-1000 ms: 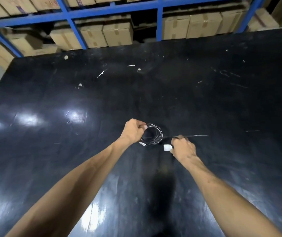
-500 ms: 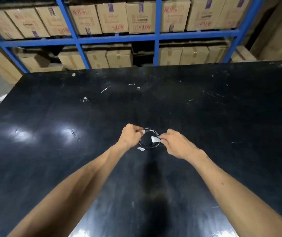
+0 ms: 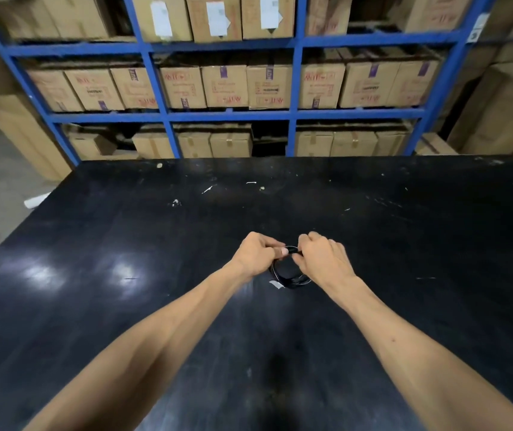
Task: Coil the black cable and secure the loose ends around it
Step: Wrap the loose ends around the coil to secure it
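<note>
right hand moved from the cable's straight tail to the coil top, tail gone

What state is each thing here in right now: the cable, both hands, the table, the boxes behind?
black cable: wound into a small coil, held just above the table, white tag hanging at its near edge.
left hand: closed, grip pinching the coil's top.
right hand: closed, grip pinching the coil's top beside the left.
table: glossy, scuffed, flecked white.
cardboard boxes: closed, shelved on the blue rack.
</note>
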Action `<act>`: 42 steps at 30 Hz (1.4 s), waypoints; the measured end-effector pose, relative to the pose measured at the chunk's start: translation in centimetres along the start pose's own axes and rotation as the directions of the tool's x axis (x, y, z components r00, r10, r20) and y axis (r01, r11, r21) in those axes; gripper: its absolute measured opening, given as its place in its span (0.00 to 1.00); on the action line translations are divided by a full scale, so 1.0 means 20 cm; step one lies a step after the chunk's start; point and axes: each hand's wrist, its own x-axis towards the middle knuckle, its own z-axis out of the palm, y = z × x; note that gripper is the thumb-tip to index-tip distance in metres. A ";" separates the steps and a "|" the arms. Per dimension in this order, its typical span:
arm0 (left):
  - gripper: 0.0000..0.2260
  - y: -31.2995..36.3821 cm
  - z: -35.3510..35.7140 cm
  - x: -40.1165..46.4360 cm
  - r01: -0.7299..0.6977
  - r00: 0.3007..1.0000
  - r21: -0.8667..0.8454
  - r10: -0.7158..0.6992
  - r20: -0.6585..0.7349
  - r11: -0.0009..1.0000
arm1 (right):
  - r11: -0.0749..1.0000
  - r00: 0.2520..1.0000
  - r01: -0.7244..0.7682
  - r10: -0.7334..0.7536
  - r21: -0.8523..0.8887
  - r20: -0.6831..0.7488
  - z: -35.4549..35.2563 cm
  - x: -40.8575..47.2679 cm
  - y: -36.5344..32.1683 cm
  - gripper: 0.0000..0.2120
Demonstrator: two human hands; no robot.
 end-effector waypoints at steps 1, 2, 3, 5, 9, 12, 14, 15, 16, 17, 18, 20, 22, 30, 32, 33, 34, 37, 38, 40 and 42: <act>0.04 0.01 0.00 -0.01 -0.003 1.000 -0.012 0.003 0.011 1.000 | 1.000 1.000 -0.005 0.005 0.004 -0.023 -0.01 -0.02 0.00 0.15; 0.04 0.03 0.00 -0.02 -0.008 1.000 -0.021 0.009 0.027 1.000 | 1.000 0.999 -0.007 0.008 0.021 -0.049 -0.03 -0.03 0.00 0.16; 0.05 0.04 0.00 -0.03 -0.017 0.999 -0.020 0.018 0.042 1.000 | 0.999 0.997 -0.003 0.007 0.049 -0.076 -0.04 -0.05 0.01 0.16; 0.04 0.07 0.01 -0.03 -0.042 0.998 0.020 0.040 0.056 0.999 | 0.997 0.994 0.030 -0.021 0.076 -0.110 -0.07 -0.06 0.03 0.16; 0.06 0.13 0.05 0.00 -0.078 0.995 0.053 0.075 0.068 0.996 | 0.995 0.988 0.099 -0.101 -0.017 -0.118 -0.09 -0.06 0.07 0.10; 0.06 0.15 0.08 0.01 -0.076 0.995 0.026 0.074 0.073 0.997 | 0.992 0.982 0.124 -0.125 -0.016 -0.139 -0.08 -0.06 0.10 0.08; 0.08 0.16 0.08 0.02 -0.076 0.996 0.010 0.075 0.057 0.997 | 0.988 0.985 0.155 -0.155 -0.001 -0.077 -0.08 -0.03 0.12 0.10; 0.08 0.15 0.08 0.02 -0.076 0.996 0.007 0.075 0.045 0.997 | 0.982 0.982 0.188 -0.188 0.012 -0.014 -0.10 -0.02 0.13 0.11; 0.08 0.14 0.07 0.03 -0.070 0.997 0.002 0.070 0.037 0.998 | 0.976 0.976 0.212 -0.214 0.038 0.049 -0.12 0.00 0.15 0.11; 0.07 0.14 0.06 0.03 -0.062 0.997 -0.013 0.063 0.036 0.998 | 0.972 0.972 0.215 -0.222 0.091 0.076 -0.14 0.02 0.16 0.11; 0.07 0.13 0.06 0.03 -0.058 0.998 -0.031 0.059 0.038 0.998 | 0.970 0.976 0.182 -0.199 0.163 0.091 -0.15 0.03 0.17 0.11; 0.08 0.14 0.04 0.03 -0.066 0.997 -0.055 0.068 0.043 0.996 | 0.936 0.993 0.036 -0.073 0.350 0.093 -0.18 0.05 0.19 0.07; 0.08 0.15 0.04 0.05 -0.079 0.995 -0.072 0.083 0.059 0.994 | 0.866 0.994 -0.082 0.034 0.493 0.106 -0.20 0.08 0.21 0.02; 0.11 0.14 0.01 0.08 -0.097 0.985 -0.076 0.106 0.136 0.992 | 0.877 0.966 -0.030 -0.097 0.480 0.238 -0.23 0.17 0.25 0.06; 0.11 0.14 0.00 0.08 -0.061 0.984 -0.124 0.081 0.160 0.990 | 0.882 0.972 -0.040 -0.075 0.470 0.224 -0.23 0.18 0.25 0.07; 0.10 0.14 0.00 0.08 -0.034 0.984 -0.164 0.062 0.167 0.986 | 0.882 0.976 -0.045 -0.061 0.469 0.209 -0.22 0.18 0.24 0.07; 0.10 0.14 0.01 0.08 -0.004 0.984 -0.207 0.041 0.173 0.978 | 0.875 0.979 -0.060 -0.043 0.480 0.201 -0.21 0.18 0.24 0.06; 0.16 0.10 0.03 0.08 0.094 0.982 -0.310 -0.038 0.182 0.946 | 0.823 0.980 -0.115 0.002 0.557 0.199 -0.17 0.17 0.24 0.14; 0.18 0.08 0.03 0.09 0.120 0.981 -0.332 -0.061 0.183 0.936 | 0.812 0.980 -0.133 0.023 0.568 0.195 -0.16 0.17 0.25 0.17; 0.19 0.03 0.02 0.10 0.154 0.977 -0.373 -0.086 0.193 0.915 | 0.788 0.981 -0.174 0.090 0.590 0.169 -0.13 0.16 0.26 0.16; 0.19 -0.02 0.01 0.10 0.198 0.966 -0.387 -0.114 0.230 0.901 | 0.724 0.969 -0.247 0.205 0.644 0.140 -0.09 0.15 0.30 0.13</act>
